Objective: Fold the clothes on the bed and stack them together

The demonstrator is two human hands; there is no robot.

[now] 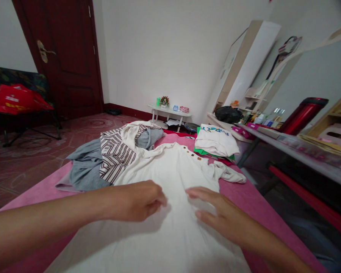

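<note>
A white shirt point(170, 172) with several brown buttons near the neckline lies spread over a pink cover, its body reaching toward me. My left hand point(143, 201) is just over the middle of the shirt, fingers curled in and slightly blurred; no cloth is seen lifted in it. To its right, my right hand point(213, 210) hovers over or lightly touches the shirt, thumb and fingers apart with nothing between them. One crumpled sleeve point(230, 174) lies out to the right. The other sleeve is not clearly visible beside the heaped clothes.
Grey and striped clothes point(116, 155) are heaped at the left on the pink cover point(261, 216). Folded shirts point(216, 140) are stacked at the back right. A dressing table point(295, 151) with a red flask point(304, 115) stands at right, a small white table point(170, 110) by the wall.
</note>
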